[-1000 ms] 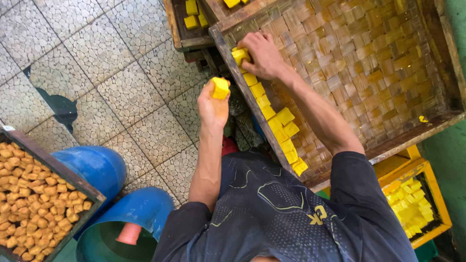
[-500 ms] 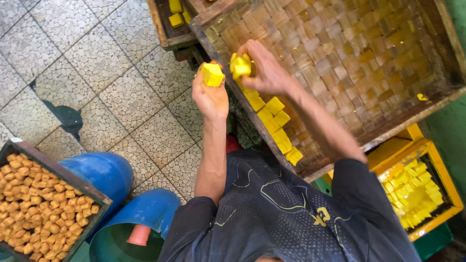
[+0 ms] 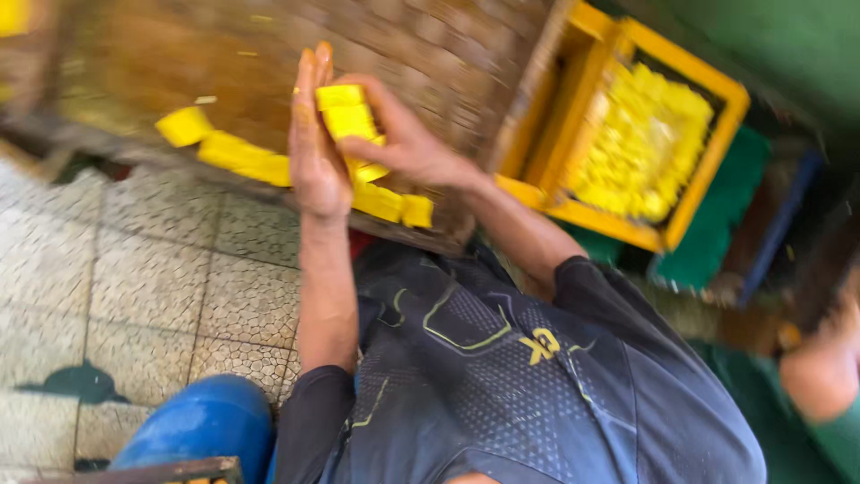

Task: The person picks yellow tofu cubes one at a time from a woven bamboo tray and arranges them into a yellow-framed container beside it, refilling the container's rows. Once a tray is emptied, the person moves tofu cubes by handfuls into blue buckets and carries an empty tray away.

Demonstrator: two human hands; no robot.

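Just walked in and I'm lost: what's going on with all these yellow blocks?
A person in a dark patterned shirt holds a small stack of yellow blocks between both hands: the left hand flat against one side, the right hand gripping the other. A row of yellow blocks lies along the near edge of a woven bamboo tray. To the right, a yellow crate holds more yellow pieces. The picture is blurred.

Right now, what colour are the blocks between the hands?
Bright yellow blocks, seen in the head view, the only one.
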